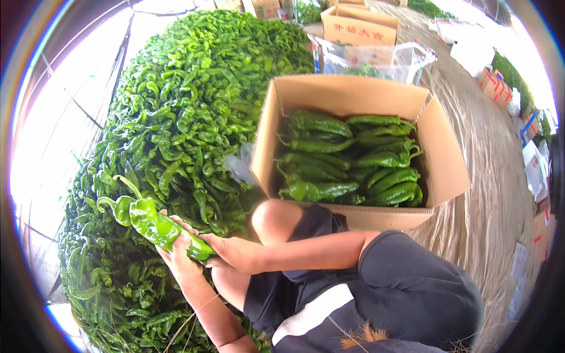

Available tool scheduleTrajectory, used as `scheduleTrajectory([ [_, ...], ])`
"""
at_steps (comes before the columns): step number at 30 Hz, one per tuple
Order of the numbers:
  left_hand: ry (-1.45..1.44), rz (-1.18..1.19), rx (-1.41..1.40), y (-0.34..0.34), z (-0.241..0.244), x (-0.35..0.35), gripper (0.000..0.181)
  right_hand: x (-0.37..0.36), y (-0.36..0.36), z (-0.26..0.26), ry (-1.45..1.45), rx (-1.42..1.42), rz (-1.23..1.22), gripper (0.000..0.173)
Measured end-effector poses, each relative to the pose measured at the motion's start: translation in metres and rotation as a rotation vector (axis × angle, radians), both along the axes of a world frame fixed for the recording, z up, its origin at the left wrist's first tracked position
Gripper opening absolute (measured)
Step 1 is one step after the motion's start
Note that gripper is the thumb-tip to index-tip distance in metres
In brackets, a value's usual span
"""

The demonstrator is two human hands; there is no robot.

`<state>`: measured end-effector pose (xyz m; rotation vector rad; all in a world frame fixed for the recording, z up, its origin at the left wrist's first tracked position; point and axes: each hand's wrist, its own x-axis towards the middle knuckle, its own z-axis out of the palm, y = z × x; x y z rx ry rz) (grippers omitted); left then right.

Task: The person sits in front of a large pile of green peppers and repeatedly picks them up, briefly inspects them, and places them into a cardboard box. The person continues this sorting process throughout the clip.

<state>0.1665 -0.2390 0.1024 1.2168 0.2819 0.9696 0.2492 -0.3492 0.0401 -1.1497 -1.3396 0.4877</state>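
My left hand (181, 253) is wrapped around the middle of a small bunch of long green peppers (152, 223). At least two curved stems stick out at the bunch's upper left. My right hand (236, 253) grips the tip end of the same peppers, close beside the left. Both hands are over the near edge of a large heap of green peppers (190, 114). To the right of the heap is an open cardboard box (348, 95), flaps up, in front of my knees. Green peppers (318, 154) lie inside it in two side-by-side columns, stems towards the outer walls.
Behind the box stand a clear plastic bag (397, 59) and another open carton (359, 26) bearing red writing. A wrinkled ground sheet (468, 141) runs along the right. Taped cartons (496, 88) and white bags (534, 170) line the far right. A plastic bag (240, 163) touches the box's left side.
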Motion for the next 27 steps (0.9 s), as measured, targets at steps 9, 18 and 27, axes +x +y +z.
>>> scheduleTrajectory([
  [9,0.476,-0.095,0.703,-0.064,0.022,0.033,0.070,0.047,-0.113,0.028,0.322,-0.008,-0.125,0.090],
  [18,0.503,-0.417,0.719,-0.109,-0.007,0.084,0.073,0.101,-0.247,-0.004,0.855,0.144,-0.609,0.033],
  [27,0.599,-0.473,0.672,-0.097,-0.016,0.077,0.049,0.144,-0.376,-0.055,1.075,-0.257,-1.277,0.044],
])
